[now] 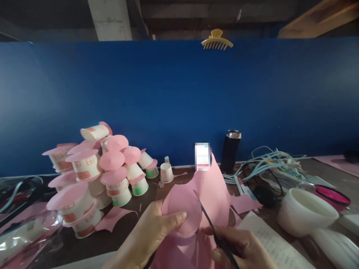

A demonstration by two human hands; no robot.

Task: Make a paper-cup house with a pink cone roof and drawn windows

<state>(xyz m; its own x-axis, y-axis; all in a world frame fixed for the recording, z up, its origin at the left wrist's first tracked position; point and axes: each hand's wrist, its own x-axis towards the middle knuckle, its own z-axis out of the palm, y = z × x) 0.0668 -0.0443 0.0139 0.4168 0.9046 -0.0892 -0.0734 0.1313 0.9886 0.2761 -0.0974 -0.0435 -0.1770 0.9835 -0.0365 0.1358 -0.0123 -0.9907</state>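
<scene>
My left hand (151,231) pinches a sheet of pink paper (207,186), thumb on a round piece partly cut out of it. My right hand (238,246) is closed on a pair of scissors (213,224), whose dark blades point up and left into the pink paper along the edge of the round shape. The sheet stands up between my hands, over the table's near edge.
A pile of paper-cup houses with pink cone roofs (95,175) fills the left. A black flask (230,151), a tangle of blue strips and cords (269,164), stacked white cups (305,213), a printed sheet (272,243) and a blue wall panel (179,101) surround the work area.
</scene>
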